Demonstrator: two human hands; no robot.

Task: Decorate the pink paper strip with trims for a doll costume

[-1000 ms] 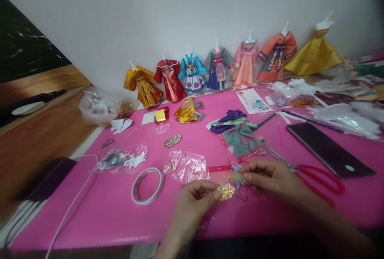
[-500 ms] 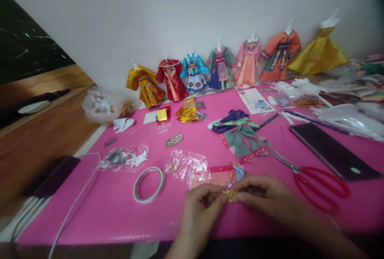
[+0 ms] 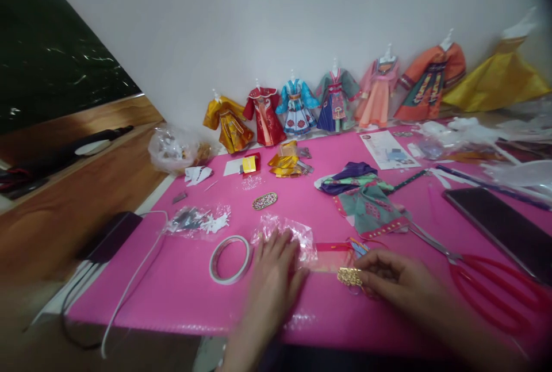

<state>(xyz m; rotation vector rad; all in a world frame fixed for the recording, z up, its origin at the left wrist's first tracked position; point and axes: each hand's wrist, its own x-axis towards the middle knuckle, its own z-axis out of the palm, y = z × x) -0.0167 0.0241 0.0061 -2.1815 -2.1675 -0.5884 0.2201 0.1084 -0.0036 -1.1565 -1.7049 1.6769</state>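
My right hand [image 3: 390,277] pinches a small gold filigree ornament [image 3: 348,276] between thumb and fingers, just above the pink tabletop. My left hand [image 3: 276,268] lies palm down with fingers stretched out, its fingertips over a crumpled clear plastic bag [image 3: 305,240]. Whether those fingers touch anything small in the bag is hidden. Beyond my right hand lies a packet with a red edge [image 3: 330,247], partly under the bag, and a bit of blue and orange material [image 3: 359,247]. A roll of tape [image 3: 213,265] lies left of my left hand.
Red-handled scissors [image 3: 478,286] and a black phone [image 3: 495,228] lie to the right. Folded doll clothes [image 3: 371,205] sit behind. Several dressed doll stands, one with a red robe [image 3: 265,116], line the wall. A white cable [image 3: 133,280] crosses the left side.
My left hand has let go of the gold ornament and moved left onto the clear plastic bag. My right hand keeps the ornament. The view has swung somewhat to the left.
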